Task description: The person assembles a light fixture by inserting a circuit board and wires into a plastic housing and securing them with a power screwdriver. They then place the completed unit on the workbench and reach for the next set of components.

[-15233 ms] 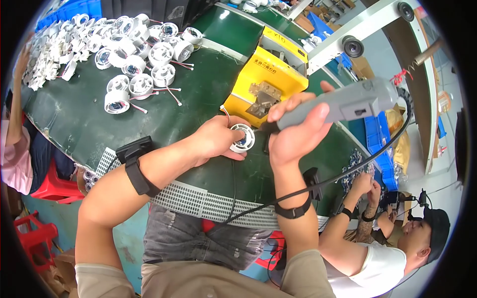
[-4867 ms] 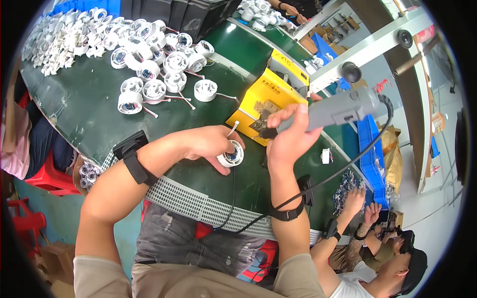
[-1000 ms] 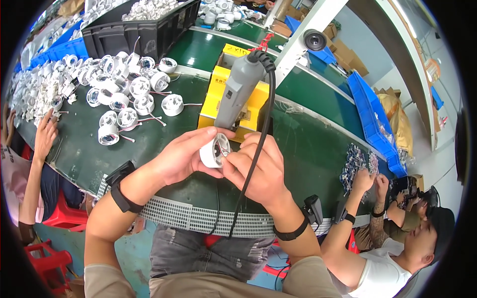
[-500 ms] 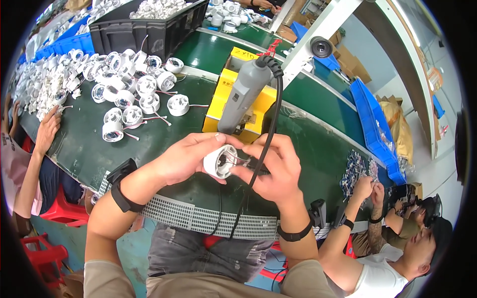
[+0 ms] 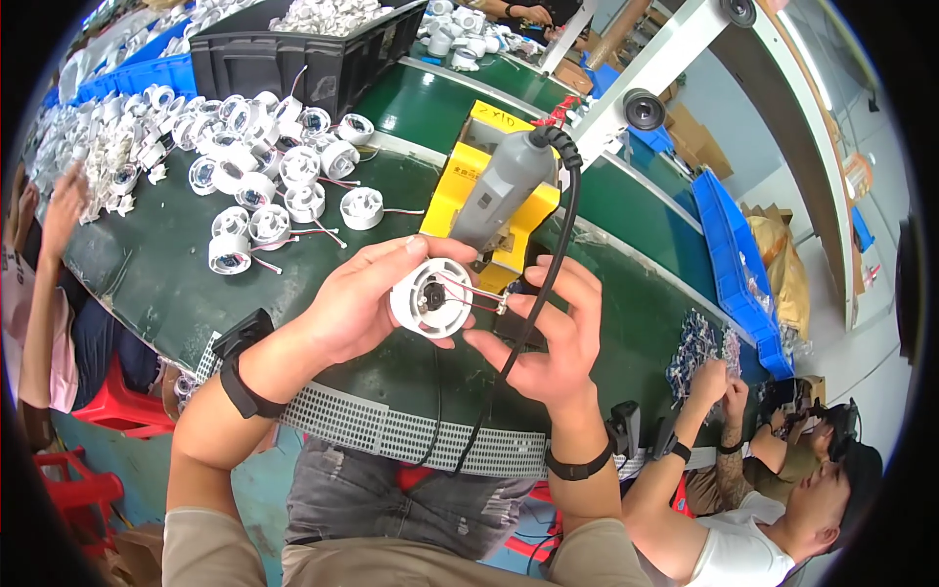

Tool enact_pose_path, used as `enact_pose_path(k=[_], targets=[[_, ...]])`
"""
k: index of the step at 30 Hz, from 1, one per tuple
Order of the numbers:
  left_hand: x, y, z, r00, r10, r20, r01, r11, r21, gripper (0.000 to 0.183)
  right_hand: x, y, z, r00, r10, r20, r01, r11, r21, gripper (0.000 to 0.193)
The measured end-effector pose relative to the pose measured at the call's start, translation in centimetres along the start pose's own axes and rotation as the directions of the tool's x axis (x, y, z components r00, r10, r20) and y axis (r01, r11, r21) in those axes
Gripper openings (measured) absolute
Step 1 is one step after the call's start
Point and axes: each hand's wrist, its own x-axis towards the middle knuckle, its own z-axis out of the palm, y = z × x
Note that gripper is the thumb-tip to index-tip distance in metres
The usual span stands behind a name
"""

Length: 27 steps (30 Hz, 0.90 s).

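My left hand [image 5: 367, 293] grips a round white plastic housing [image 5: 419, 305], thumb over the top and fingers behind and below. The housing's open face is turned up toward me, showing a black part in its centre. Thin red and white wires run out of it to the right, ending in a small connector [image 5: 503, 303]. Beside that connector, my right hand [image 5: 553, 338] has its thumb and fingers spread apart, with no clear grip. A black cable passes in front of it. Just beyond both hands, a grey electric screwdriver [image 5: 501, 188] leans in a yellow stand [image 5: 466, 147].
Several white housings with wires [image 5: 303, 203] sit on the green table at left, beside a heap of small white parts [image 5: 103, 147]. A black crate [image 5: 264, 73] stands behind them. Blue trays [image 5: 729, 264] line the right. Co-workers sit on both sides.
The housing has turned so its open face shows more fully. My right thumb and fingers have moved apart and away from the housing. The left co-worker's hand has shifted toward the heap.
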Motion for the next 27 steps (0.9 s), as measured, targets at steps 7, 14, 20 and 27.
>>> enact_pose_path(k=[7, 14, 20, 27], targets=[[0.2, -0.2, -0.3, 0.996, 0.091, 0.016, -0.091, 0.996, 0.003, 0.04, -0.5, -0.1, 0.5, 0.999, -0.025, 0.038, 0.018, 0.985, 0.172, 0.026], [0.4, -1.6, -0.3, 0.975, 0.159, 0.156, -0.174, 0.981, 0.086, 0.035, -0.8, -2.2, 0.6, 0.723, 0.589, 0.362, -0.632, 0.351, 0.691, 0.013], [0.2, -2.4, -0.2, 0.966, 0.087, 0.244, -0.085, 0.996, -0.017, 0.042, -1.1, -3.0, 1.5, 0.718, 0.638, 0.278, -0.607, 0.378, 0.699, 0.017], [0.3, -2.6, 0.2, 0.97, 0.128, 0.208, -0.125, 0.992, -0.026, 0.045, -1.2, -2.5, 1.8, 0.823, 0.544, 0.162, -0.544, 0.675, 0.498, 0.02]])
